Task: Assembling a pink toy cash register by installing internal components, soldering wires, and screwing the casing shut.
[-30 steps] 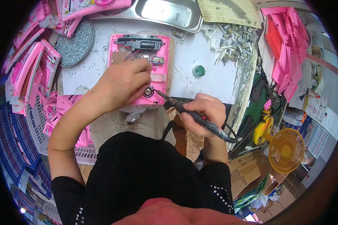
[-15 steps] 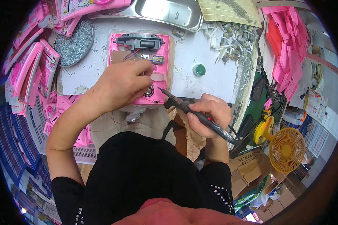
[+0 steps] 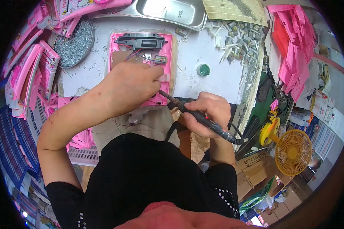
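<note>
A pink plastic housing (image 3: 169,49) lies on the worktable in front of me. It holds a black mechanism (image 3: 147,43), thin coloured wires (image 3: 135,55) and a small motor (image 3: 160,60). My left hand (image 3: 133,87) is over its lower part, fingers pinched together; whatever lies between the fingertips is hidden. In my right hand (image 3: 207,113) is a soldering iron (image 3: 176,102) with a dark handle and a lit red spot. Its tip points left and comes close to my left fingertips, at the housing's lower right. Contact cannot be made out.
Left of the housing stands a round dish of screws (image 3: 73,47). A metal tray (image 3: 168,11) is behind it. To the right are a small green-topped pot (image 3: 203,70) and piled small motors (image 3: 237,44). Pink casings (image 3: 294,53) and a yellow fan (image 3: 293,152) stand farther right.
My left hand has shifted right over the housing, covering the round part seen before. My right hand has moved slightly left with the soldering iron, its tip now nearer the left fingers.
</note>
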`<action>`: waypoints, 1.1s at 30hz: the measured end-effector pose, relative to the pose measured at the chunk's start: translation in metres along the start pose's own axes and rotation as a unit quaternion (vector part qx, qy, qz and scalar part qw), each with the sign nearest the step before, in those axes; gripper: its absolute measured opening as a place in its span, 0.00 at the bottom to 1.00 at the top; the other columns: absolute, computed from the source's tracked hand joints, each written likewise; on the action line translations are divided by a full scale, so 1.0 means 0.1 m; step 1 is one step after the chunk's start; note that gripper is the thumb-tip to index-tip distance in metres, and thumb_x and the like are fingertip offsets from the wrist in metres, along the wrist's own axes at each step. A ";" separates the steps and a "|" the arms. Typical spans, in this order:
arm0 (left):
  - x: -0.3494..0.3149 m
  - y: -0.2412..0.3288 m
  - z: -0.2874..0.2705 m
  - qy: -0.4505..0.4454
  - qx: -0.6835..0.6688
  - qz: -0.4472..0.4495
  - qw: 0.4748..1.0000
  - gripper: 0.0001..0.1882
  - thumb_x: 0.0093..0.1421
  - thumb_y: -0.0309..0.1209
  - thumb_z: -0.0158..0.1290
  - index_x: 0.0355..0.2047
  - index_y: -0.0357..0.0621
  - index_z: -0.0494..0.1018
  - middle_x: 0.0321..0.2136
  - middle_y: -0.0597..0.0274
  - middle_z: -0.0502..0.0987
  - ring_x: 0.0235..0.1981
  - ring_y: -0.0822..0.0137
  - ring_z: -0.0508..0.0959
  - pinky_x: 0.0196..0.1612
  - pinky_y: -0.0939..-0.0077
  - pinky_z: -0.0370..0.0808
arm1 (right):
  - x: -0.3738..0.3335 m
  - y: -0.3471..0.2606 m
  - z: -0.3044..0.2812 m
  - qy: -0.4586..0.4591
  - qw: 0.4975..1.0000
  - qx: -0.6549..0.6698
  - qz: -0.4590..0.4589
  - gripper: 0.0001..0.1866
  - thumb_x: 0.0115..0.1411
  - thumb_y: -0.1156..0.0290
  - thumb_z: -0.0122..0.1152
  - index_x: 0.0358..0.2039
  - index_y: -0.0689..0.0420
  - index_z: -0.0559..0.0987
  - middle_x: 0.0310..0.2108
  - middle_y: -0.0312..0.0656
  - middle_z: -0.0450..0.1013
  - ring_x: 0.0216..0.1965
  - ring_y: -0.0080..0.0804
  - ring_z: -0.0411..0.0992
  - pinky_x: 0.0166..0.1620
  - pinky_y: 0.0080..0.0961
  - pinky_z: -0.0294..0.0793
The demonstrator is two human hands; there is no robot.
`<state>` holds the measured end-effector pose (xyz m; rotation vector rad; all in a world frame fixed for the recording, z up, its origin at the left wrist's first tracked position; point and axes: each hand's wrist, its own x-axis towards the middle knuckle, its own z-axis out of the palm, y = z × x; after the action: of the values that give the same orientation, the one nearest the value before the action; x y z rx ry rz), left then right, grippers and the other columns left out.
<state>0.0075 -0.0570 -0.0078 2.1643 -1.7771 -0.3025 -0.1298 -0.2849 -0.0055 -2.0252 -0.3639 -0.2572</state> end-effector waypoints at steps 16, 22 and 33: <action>0.05 0.03 -0.02 -0.036 0.015 0.002 0.999 0.04 0.48 0.29 0.56 0.26 0.45 0.75 0.34 0.62 0.72 0.36 0.61 0.77 0.37 0.67 0.77 | 0.01 -0.15 -0.10 -0.001 0.997 -0.009 0.080 0.11 0.49 0.77 0.74 0.32 0.60 0.82 0.17 0.40 0.72 0.16 0.28 0.70 0.22 0.22 0.66; 0.03 -0.01 -0.02 -0.037 0.024 0.011 0.999 0.04 0.49 0.27 0.57 0.27 0.45 0.77 0.34 0.62 0.73 0.35 0.61 0.79 0.35 0.67 0.78 | -0.40 -0.25 -0.42 0.116 0.980 0.020 0.159 0.10 0.52 0.76 0.73 0.34 0.62 0.82 0.22 0.38 0.76 0.20 0.22 0.69 0.25 0.19 0.64; 0.05 0.02 0.08 0.006 0.010 0.008 1.000 0.04 0.51 0.26 0.56 0.27 0.40 0.73 0.33 0.55 0.72 0.35 0.55 0.78 0.37 0.60 0.77 | -1.80 -0.30 -1.84 0.641 0.747 -0.118 0.129 0.07 0.60 0.81 0.61 0.26 0.57 0.74 0.24 0.31 0.70 0.18 0.13 0.57 0.21 0.13 0.52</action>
<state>0.0036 -0.0636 -0.0142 2.1598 -1.7980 -0.2675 -0.3135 -0.4613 0.0434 -1.6227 0.8503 -1.4494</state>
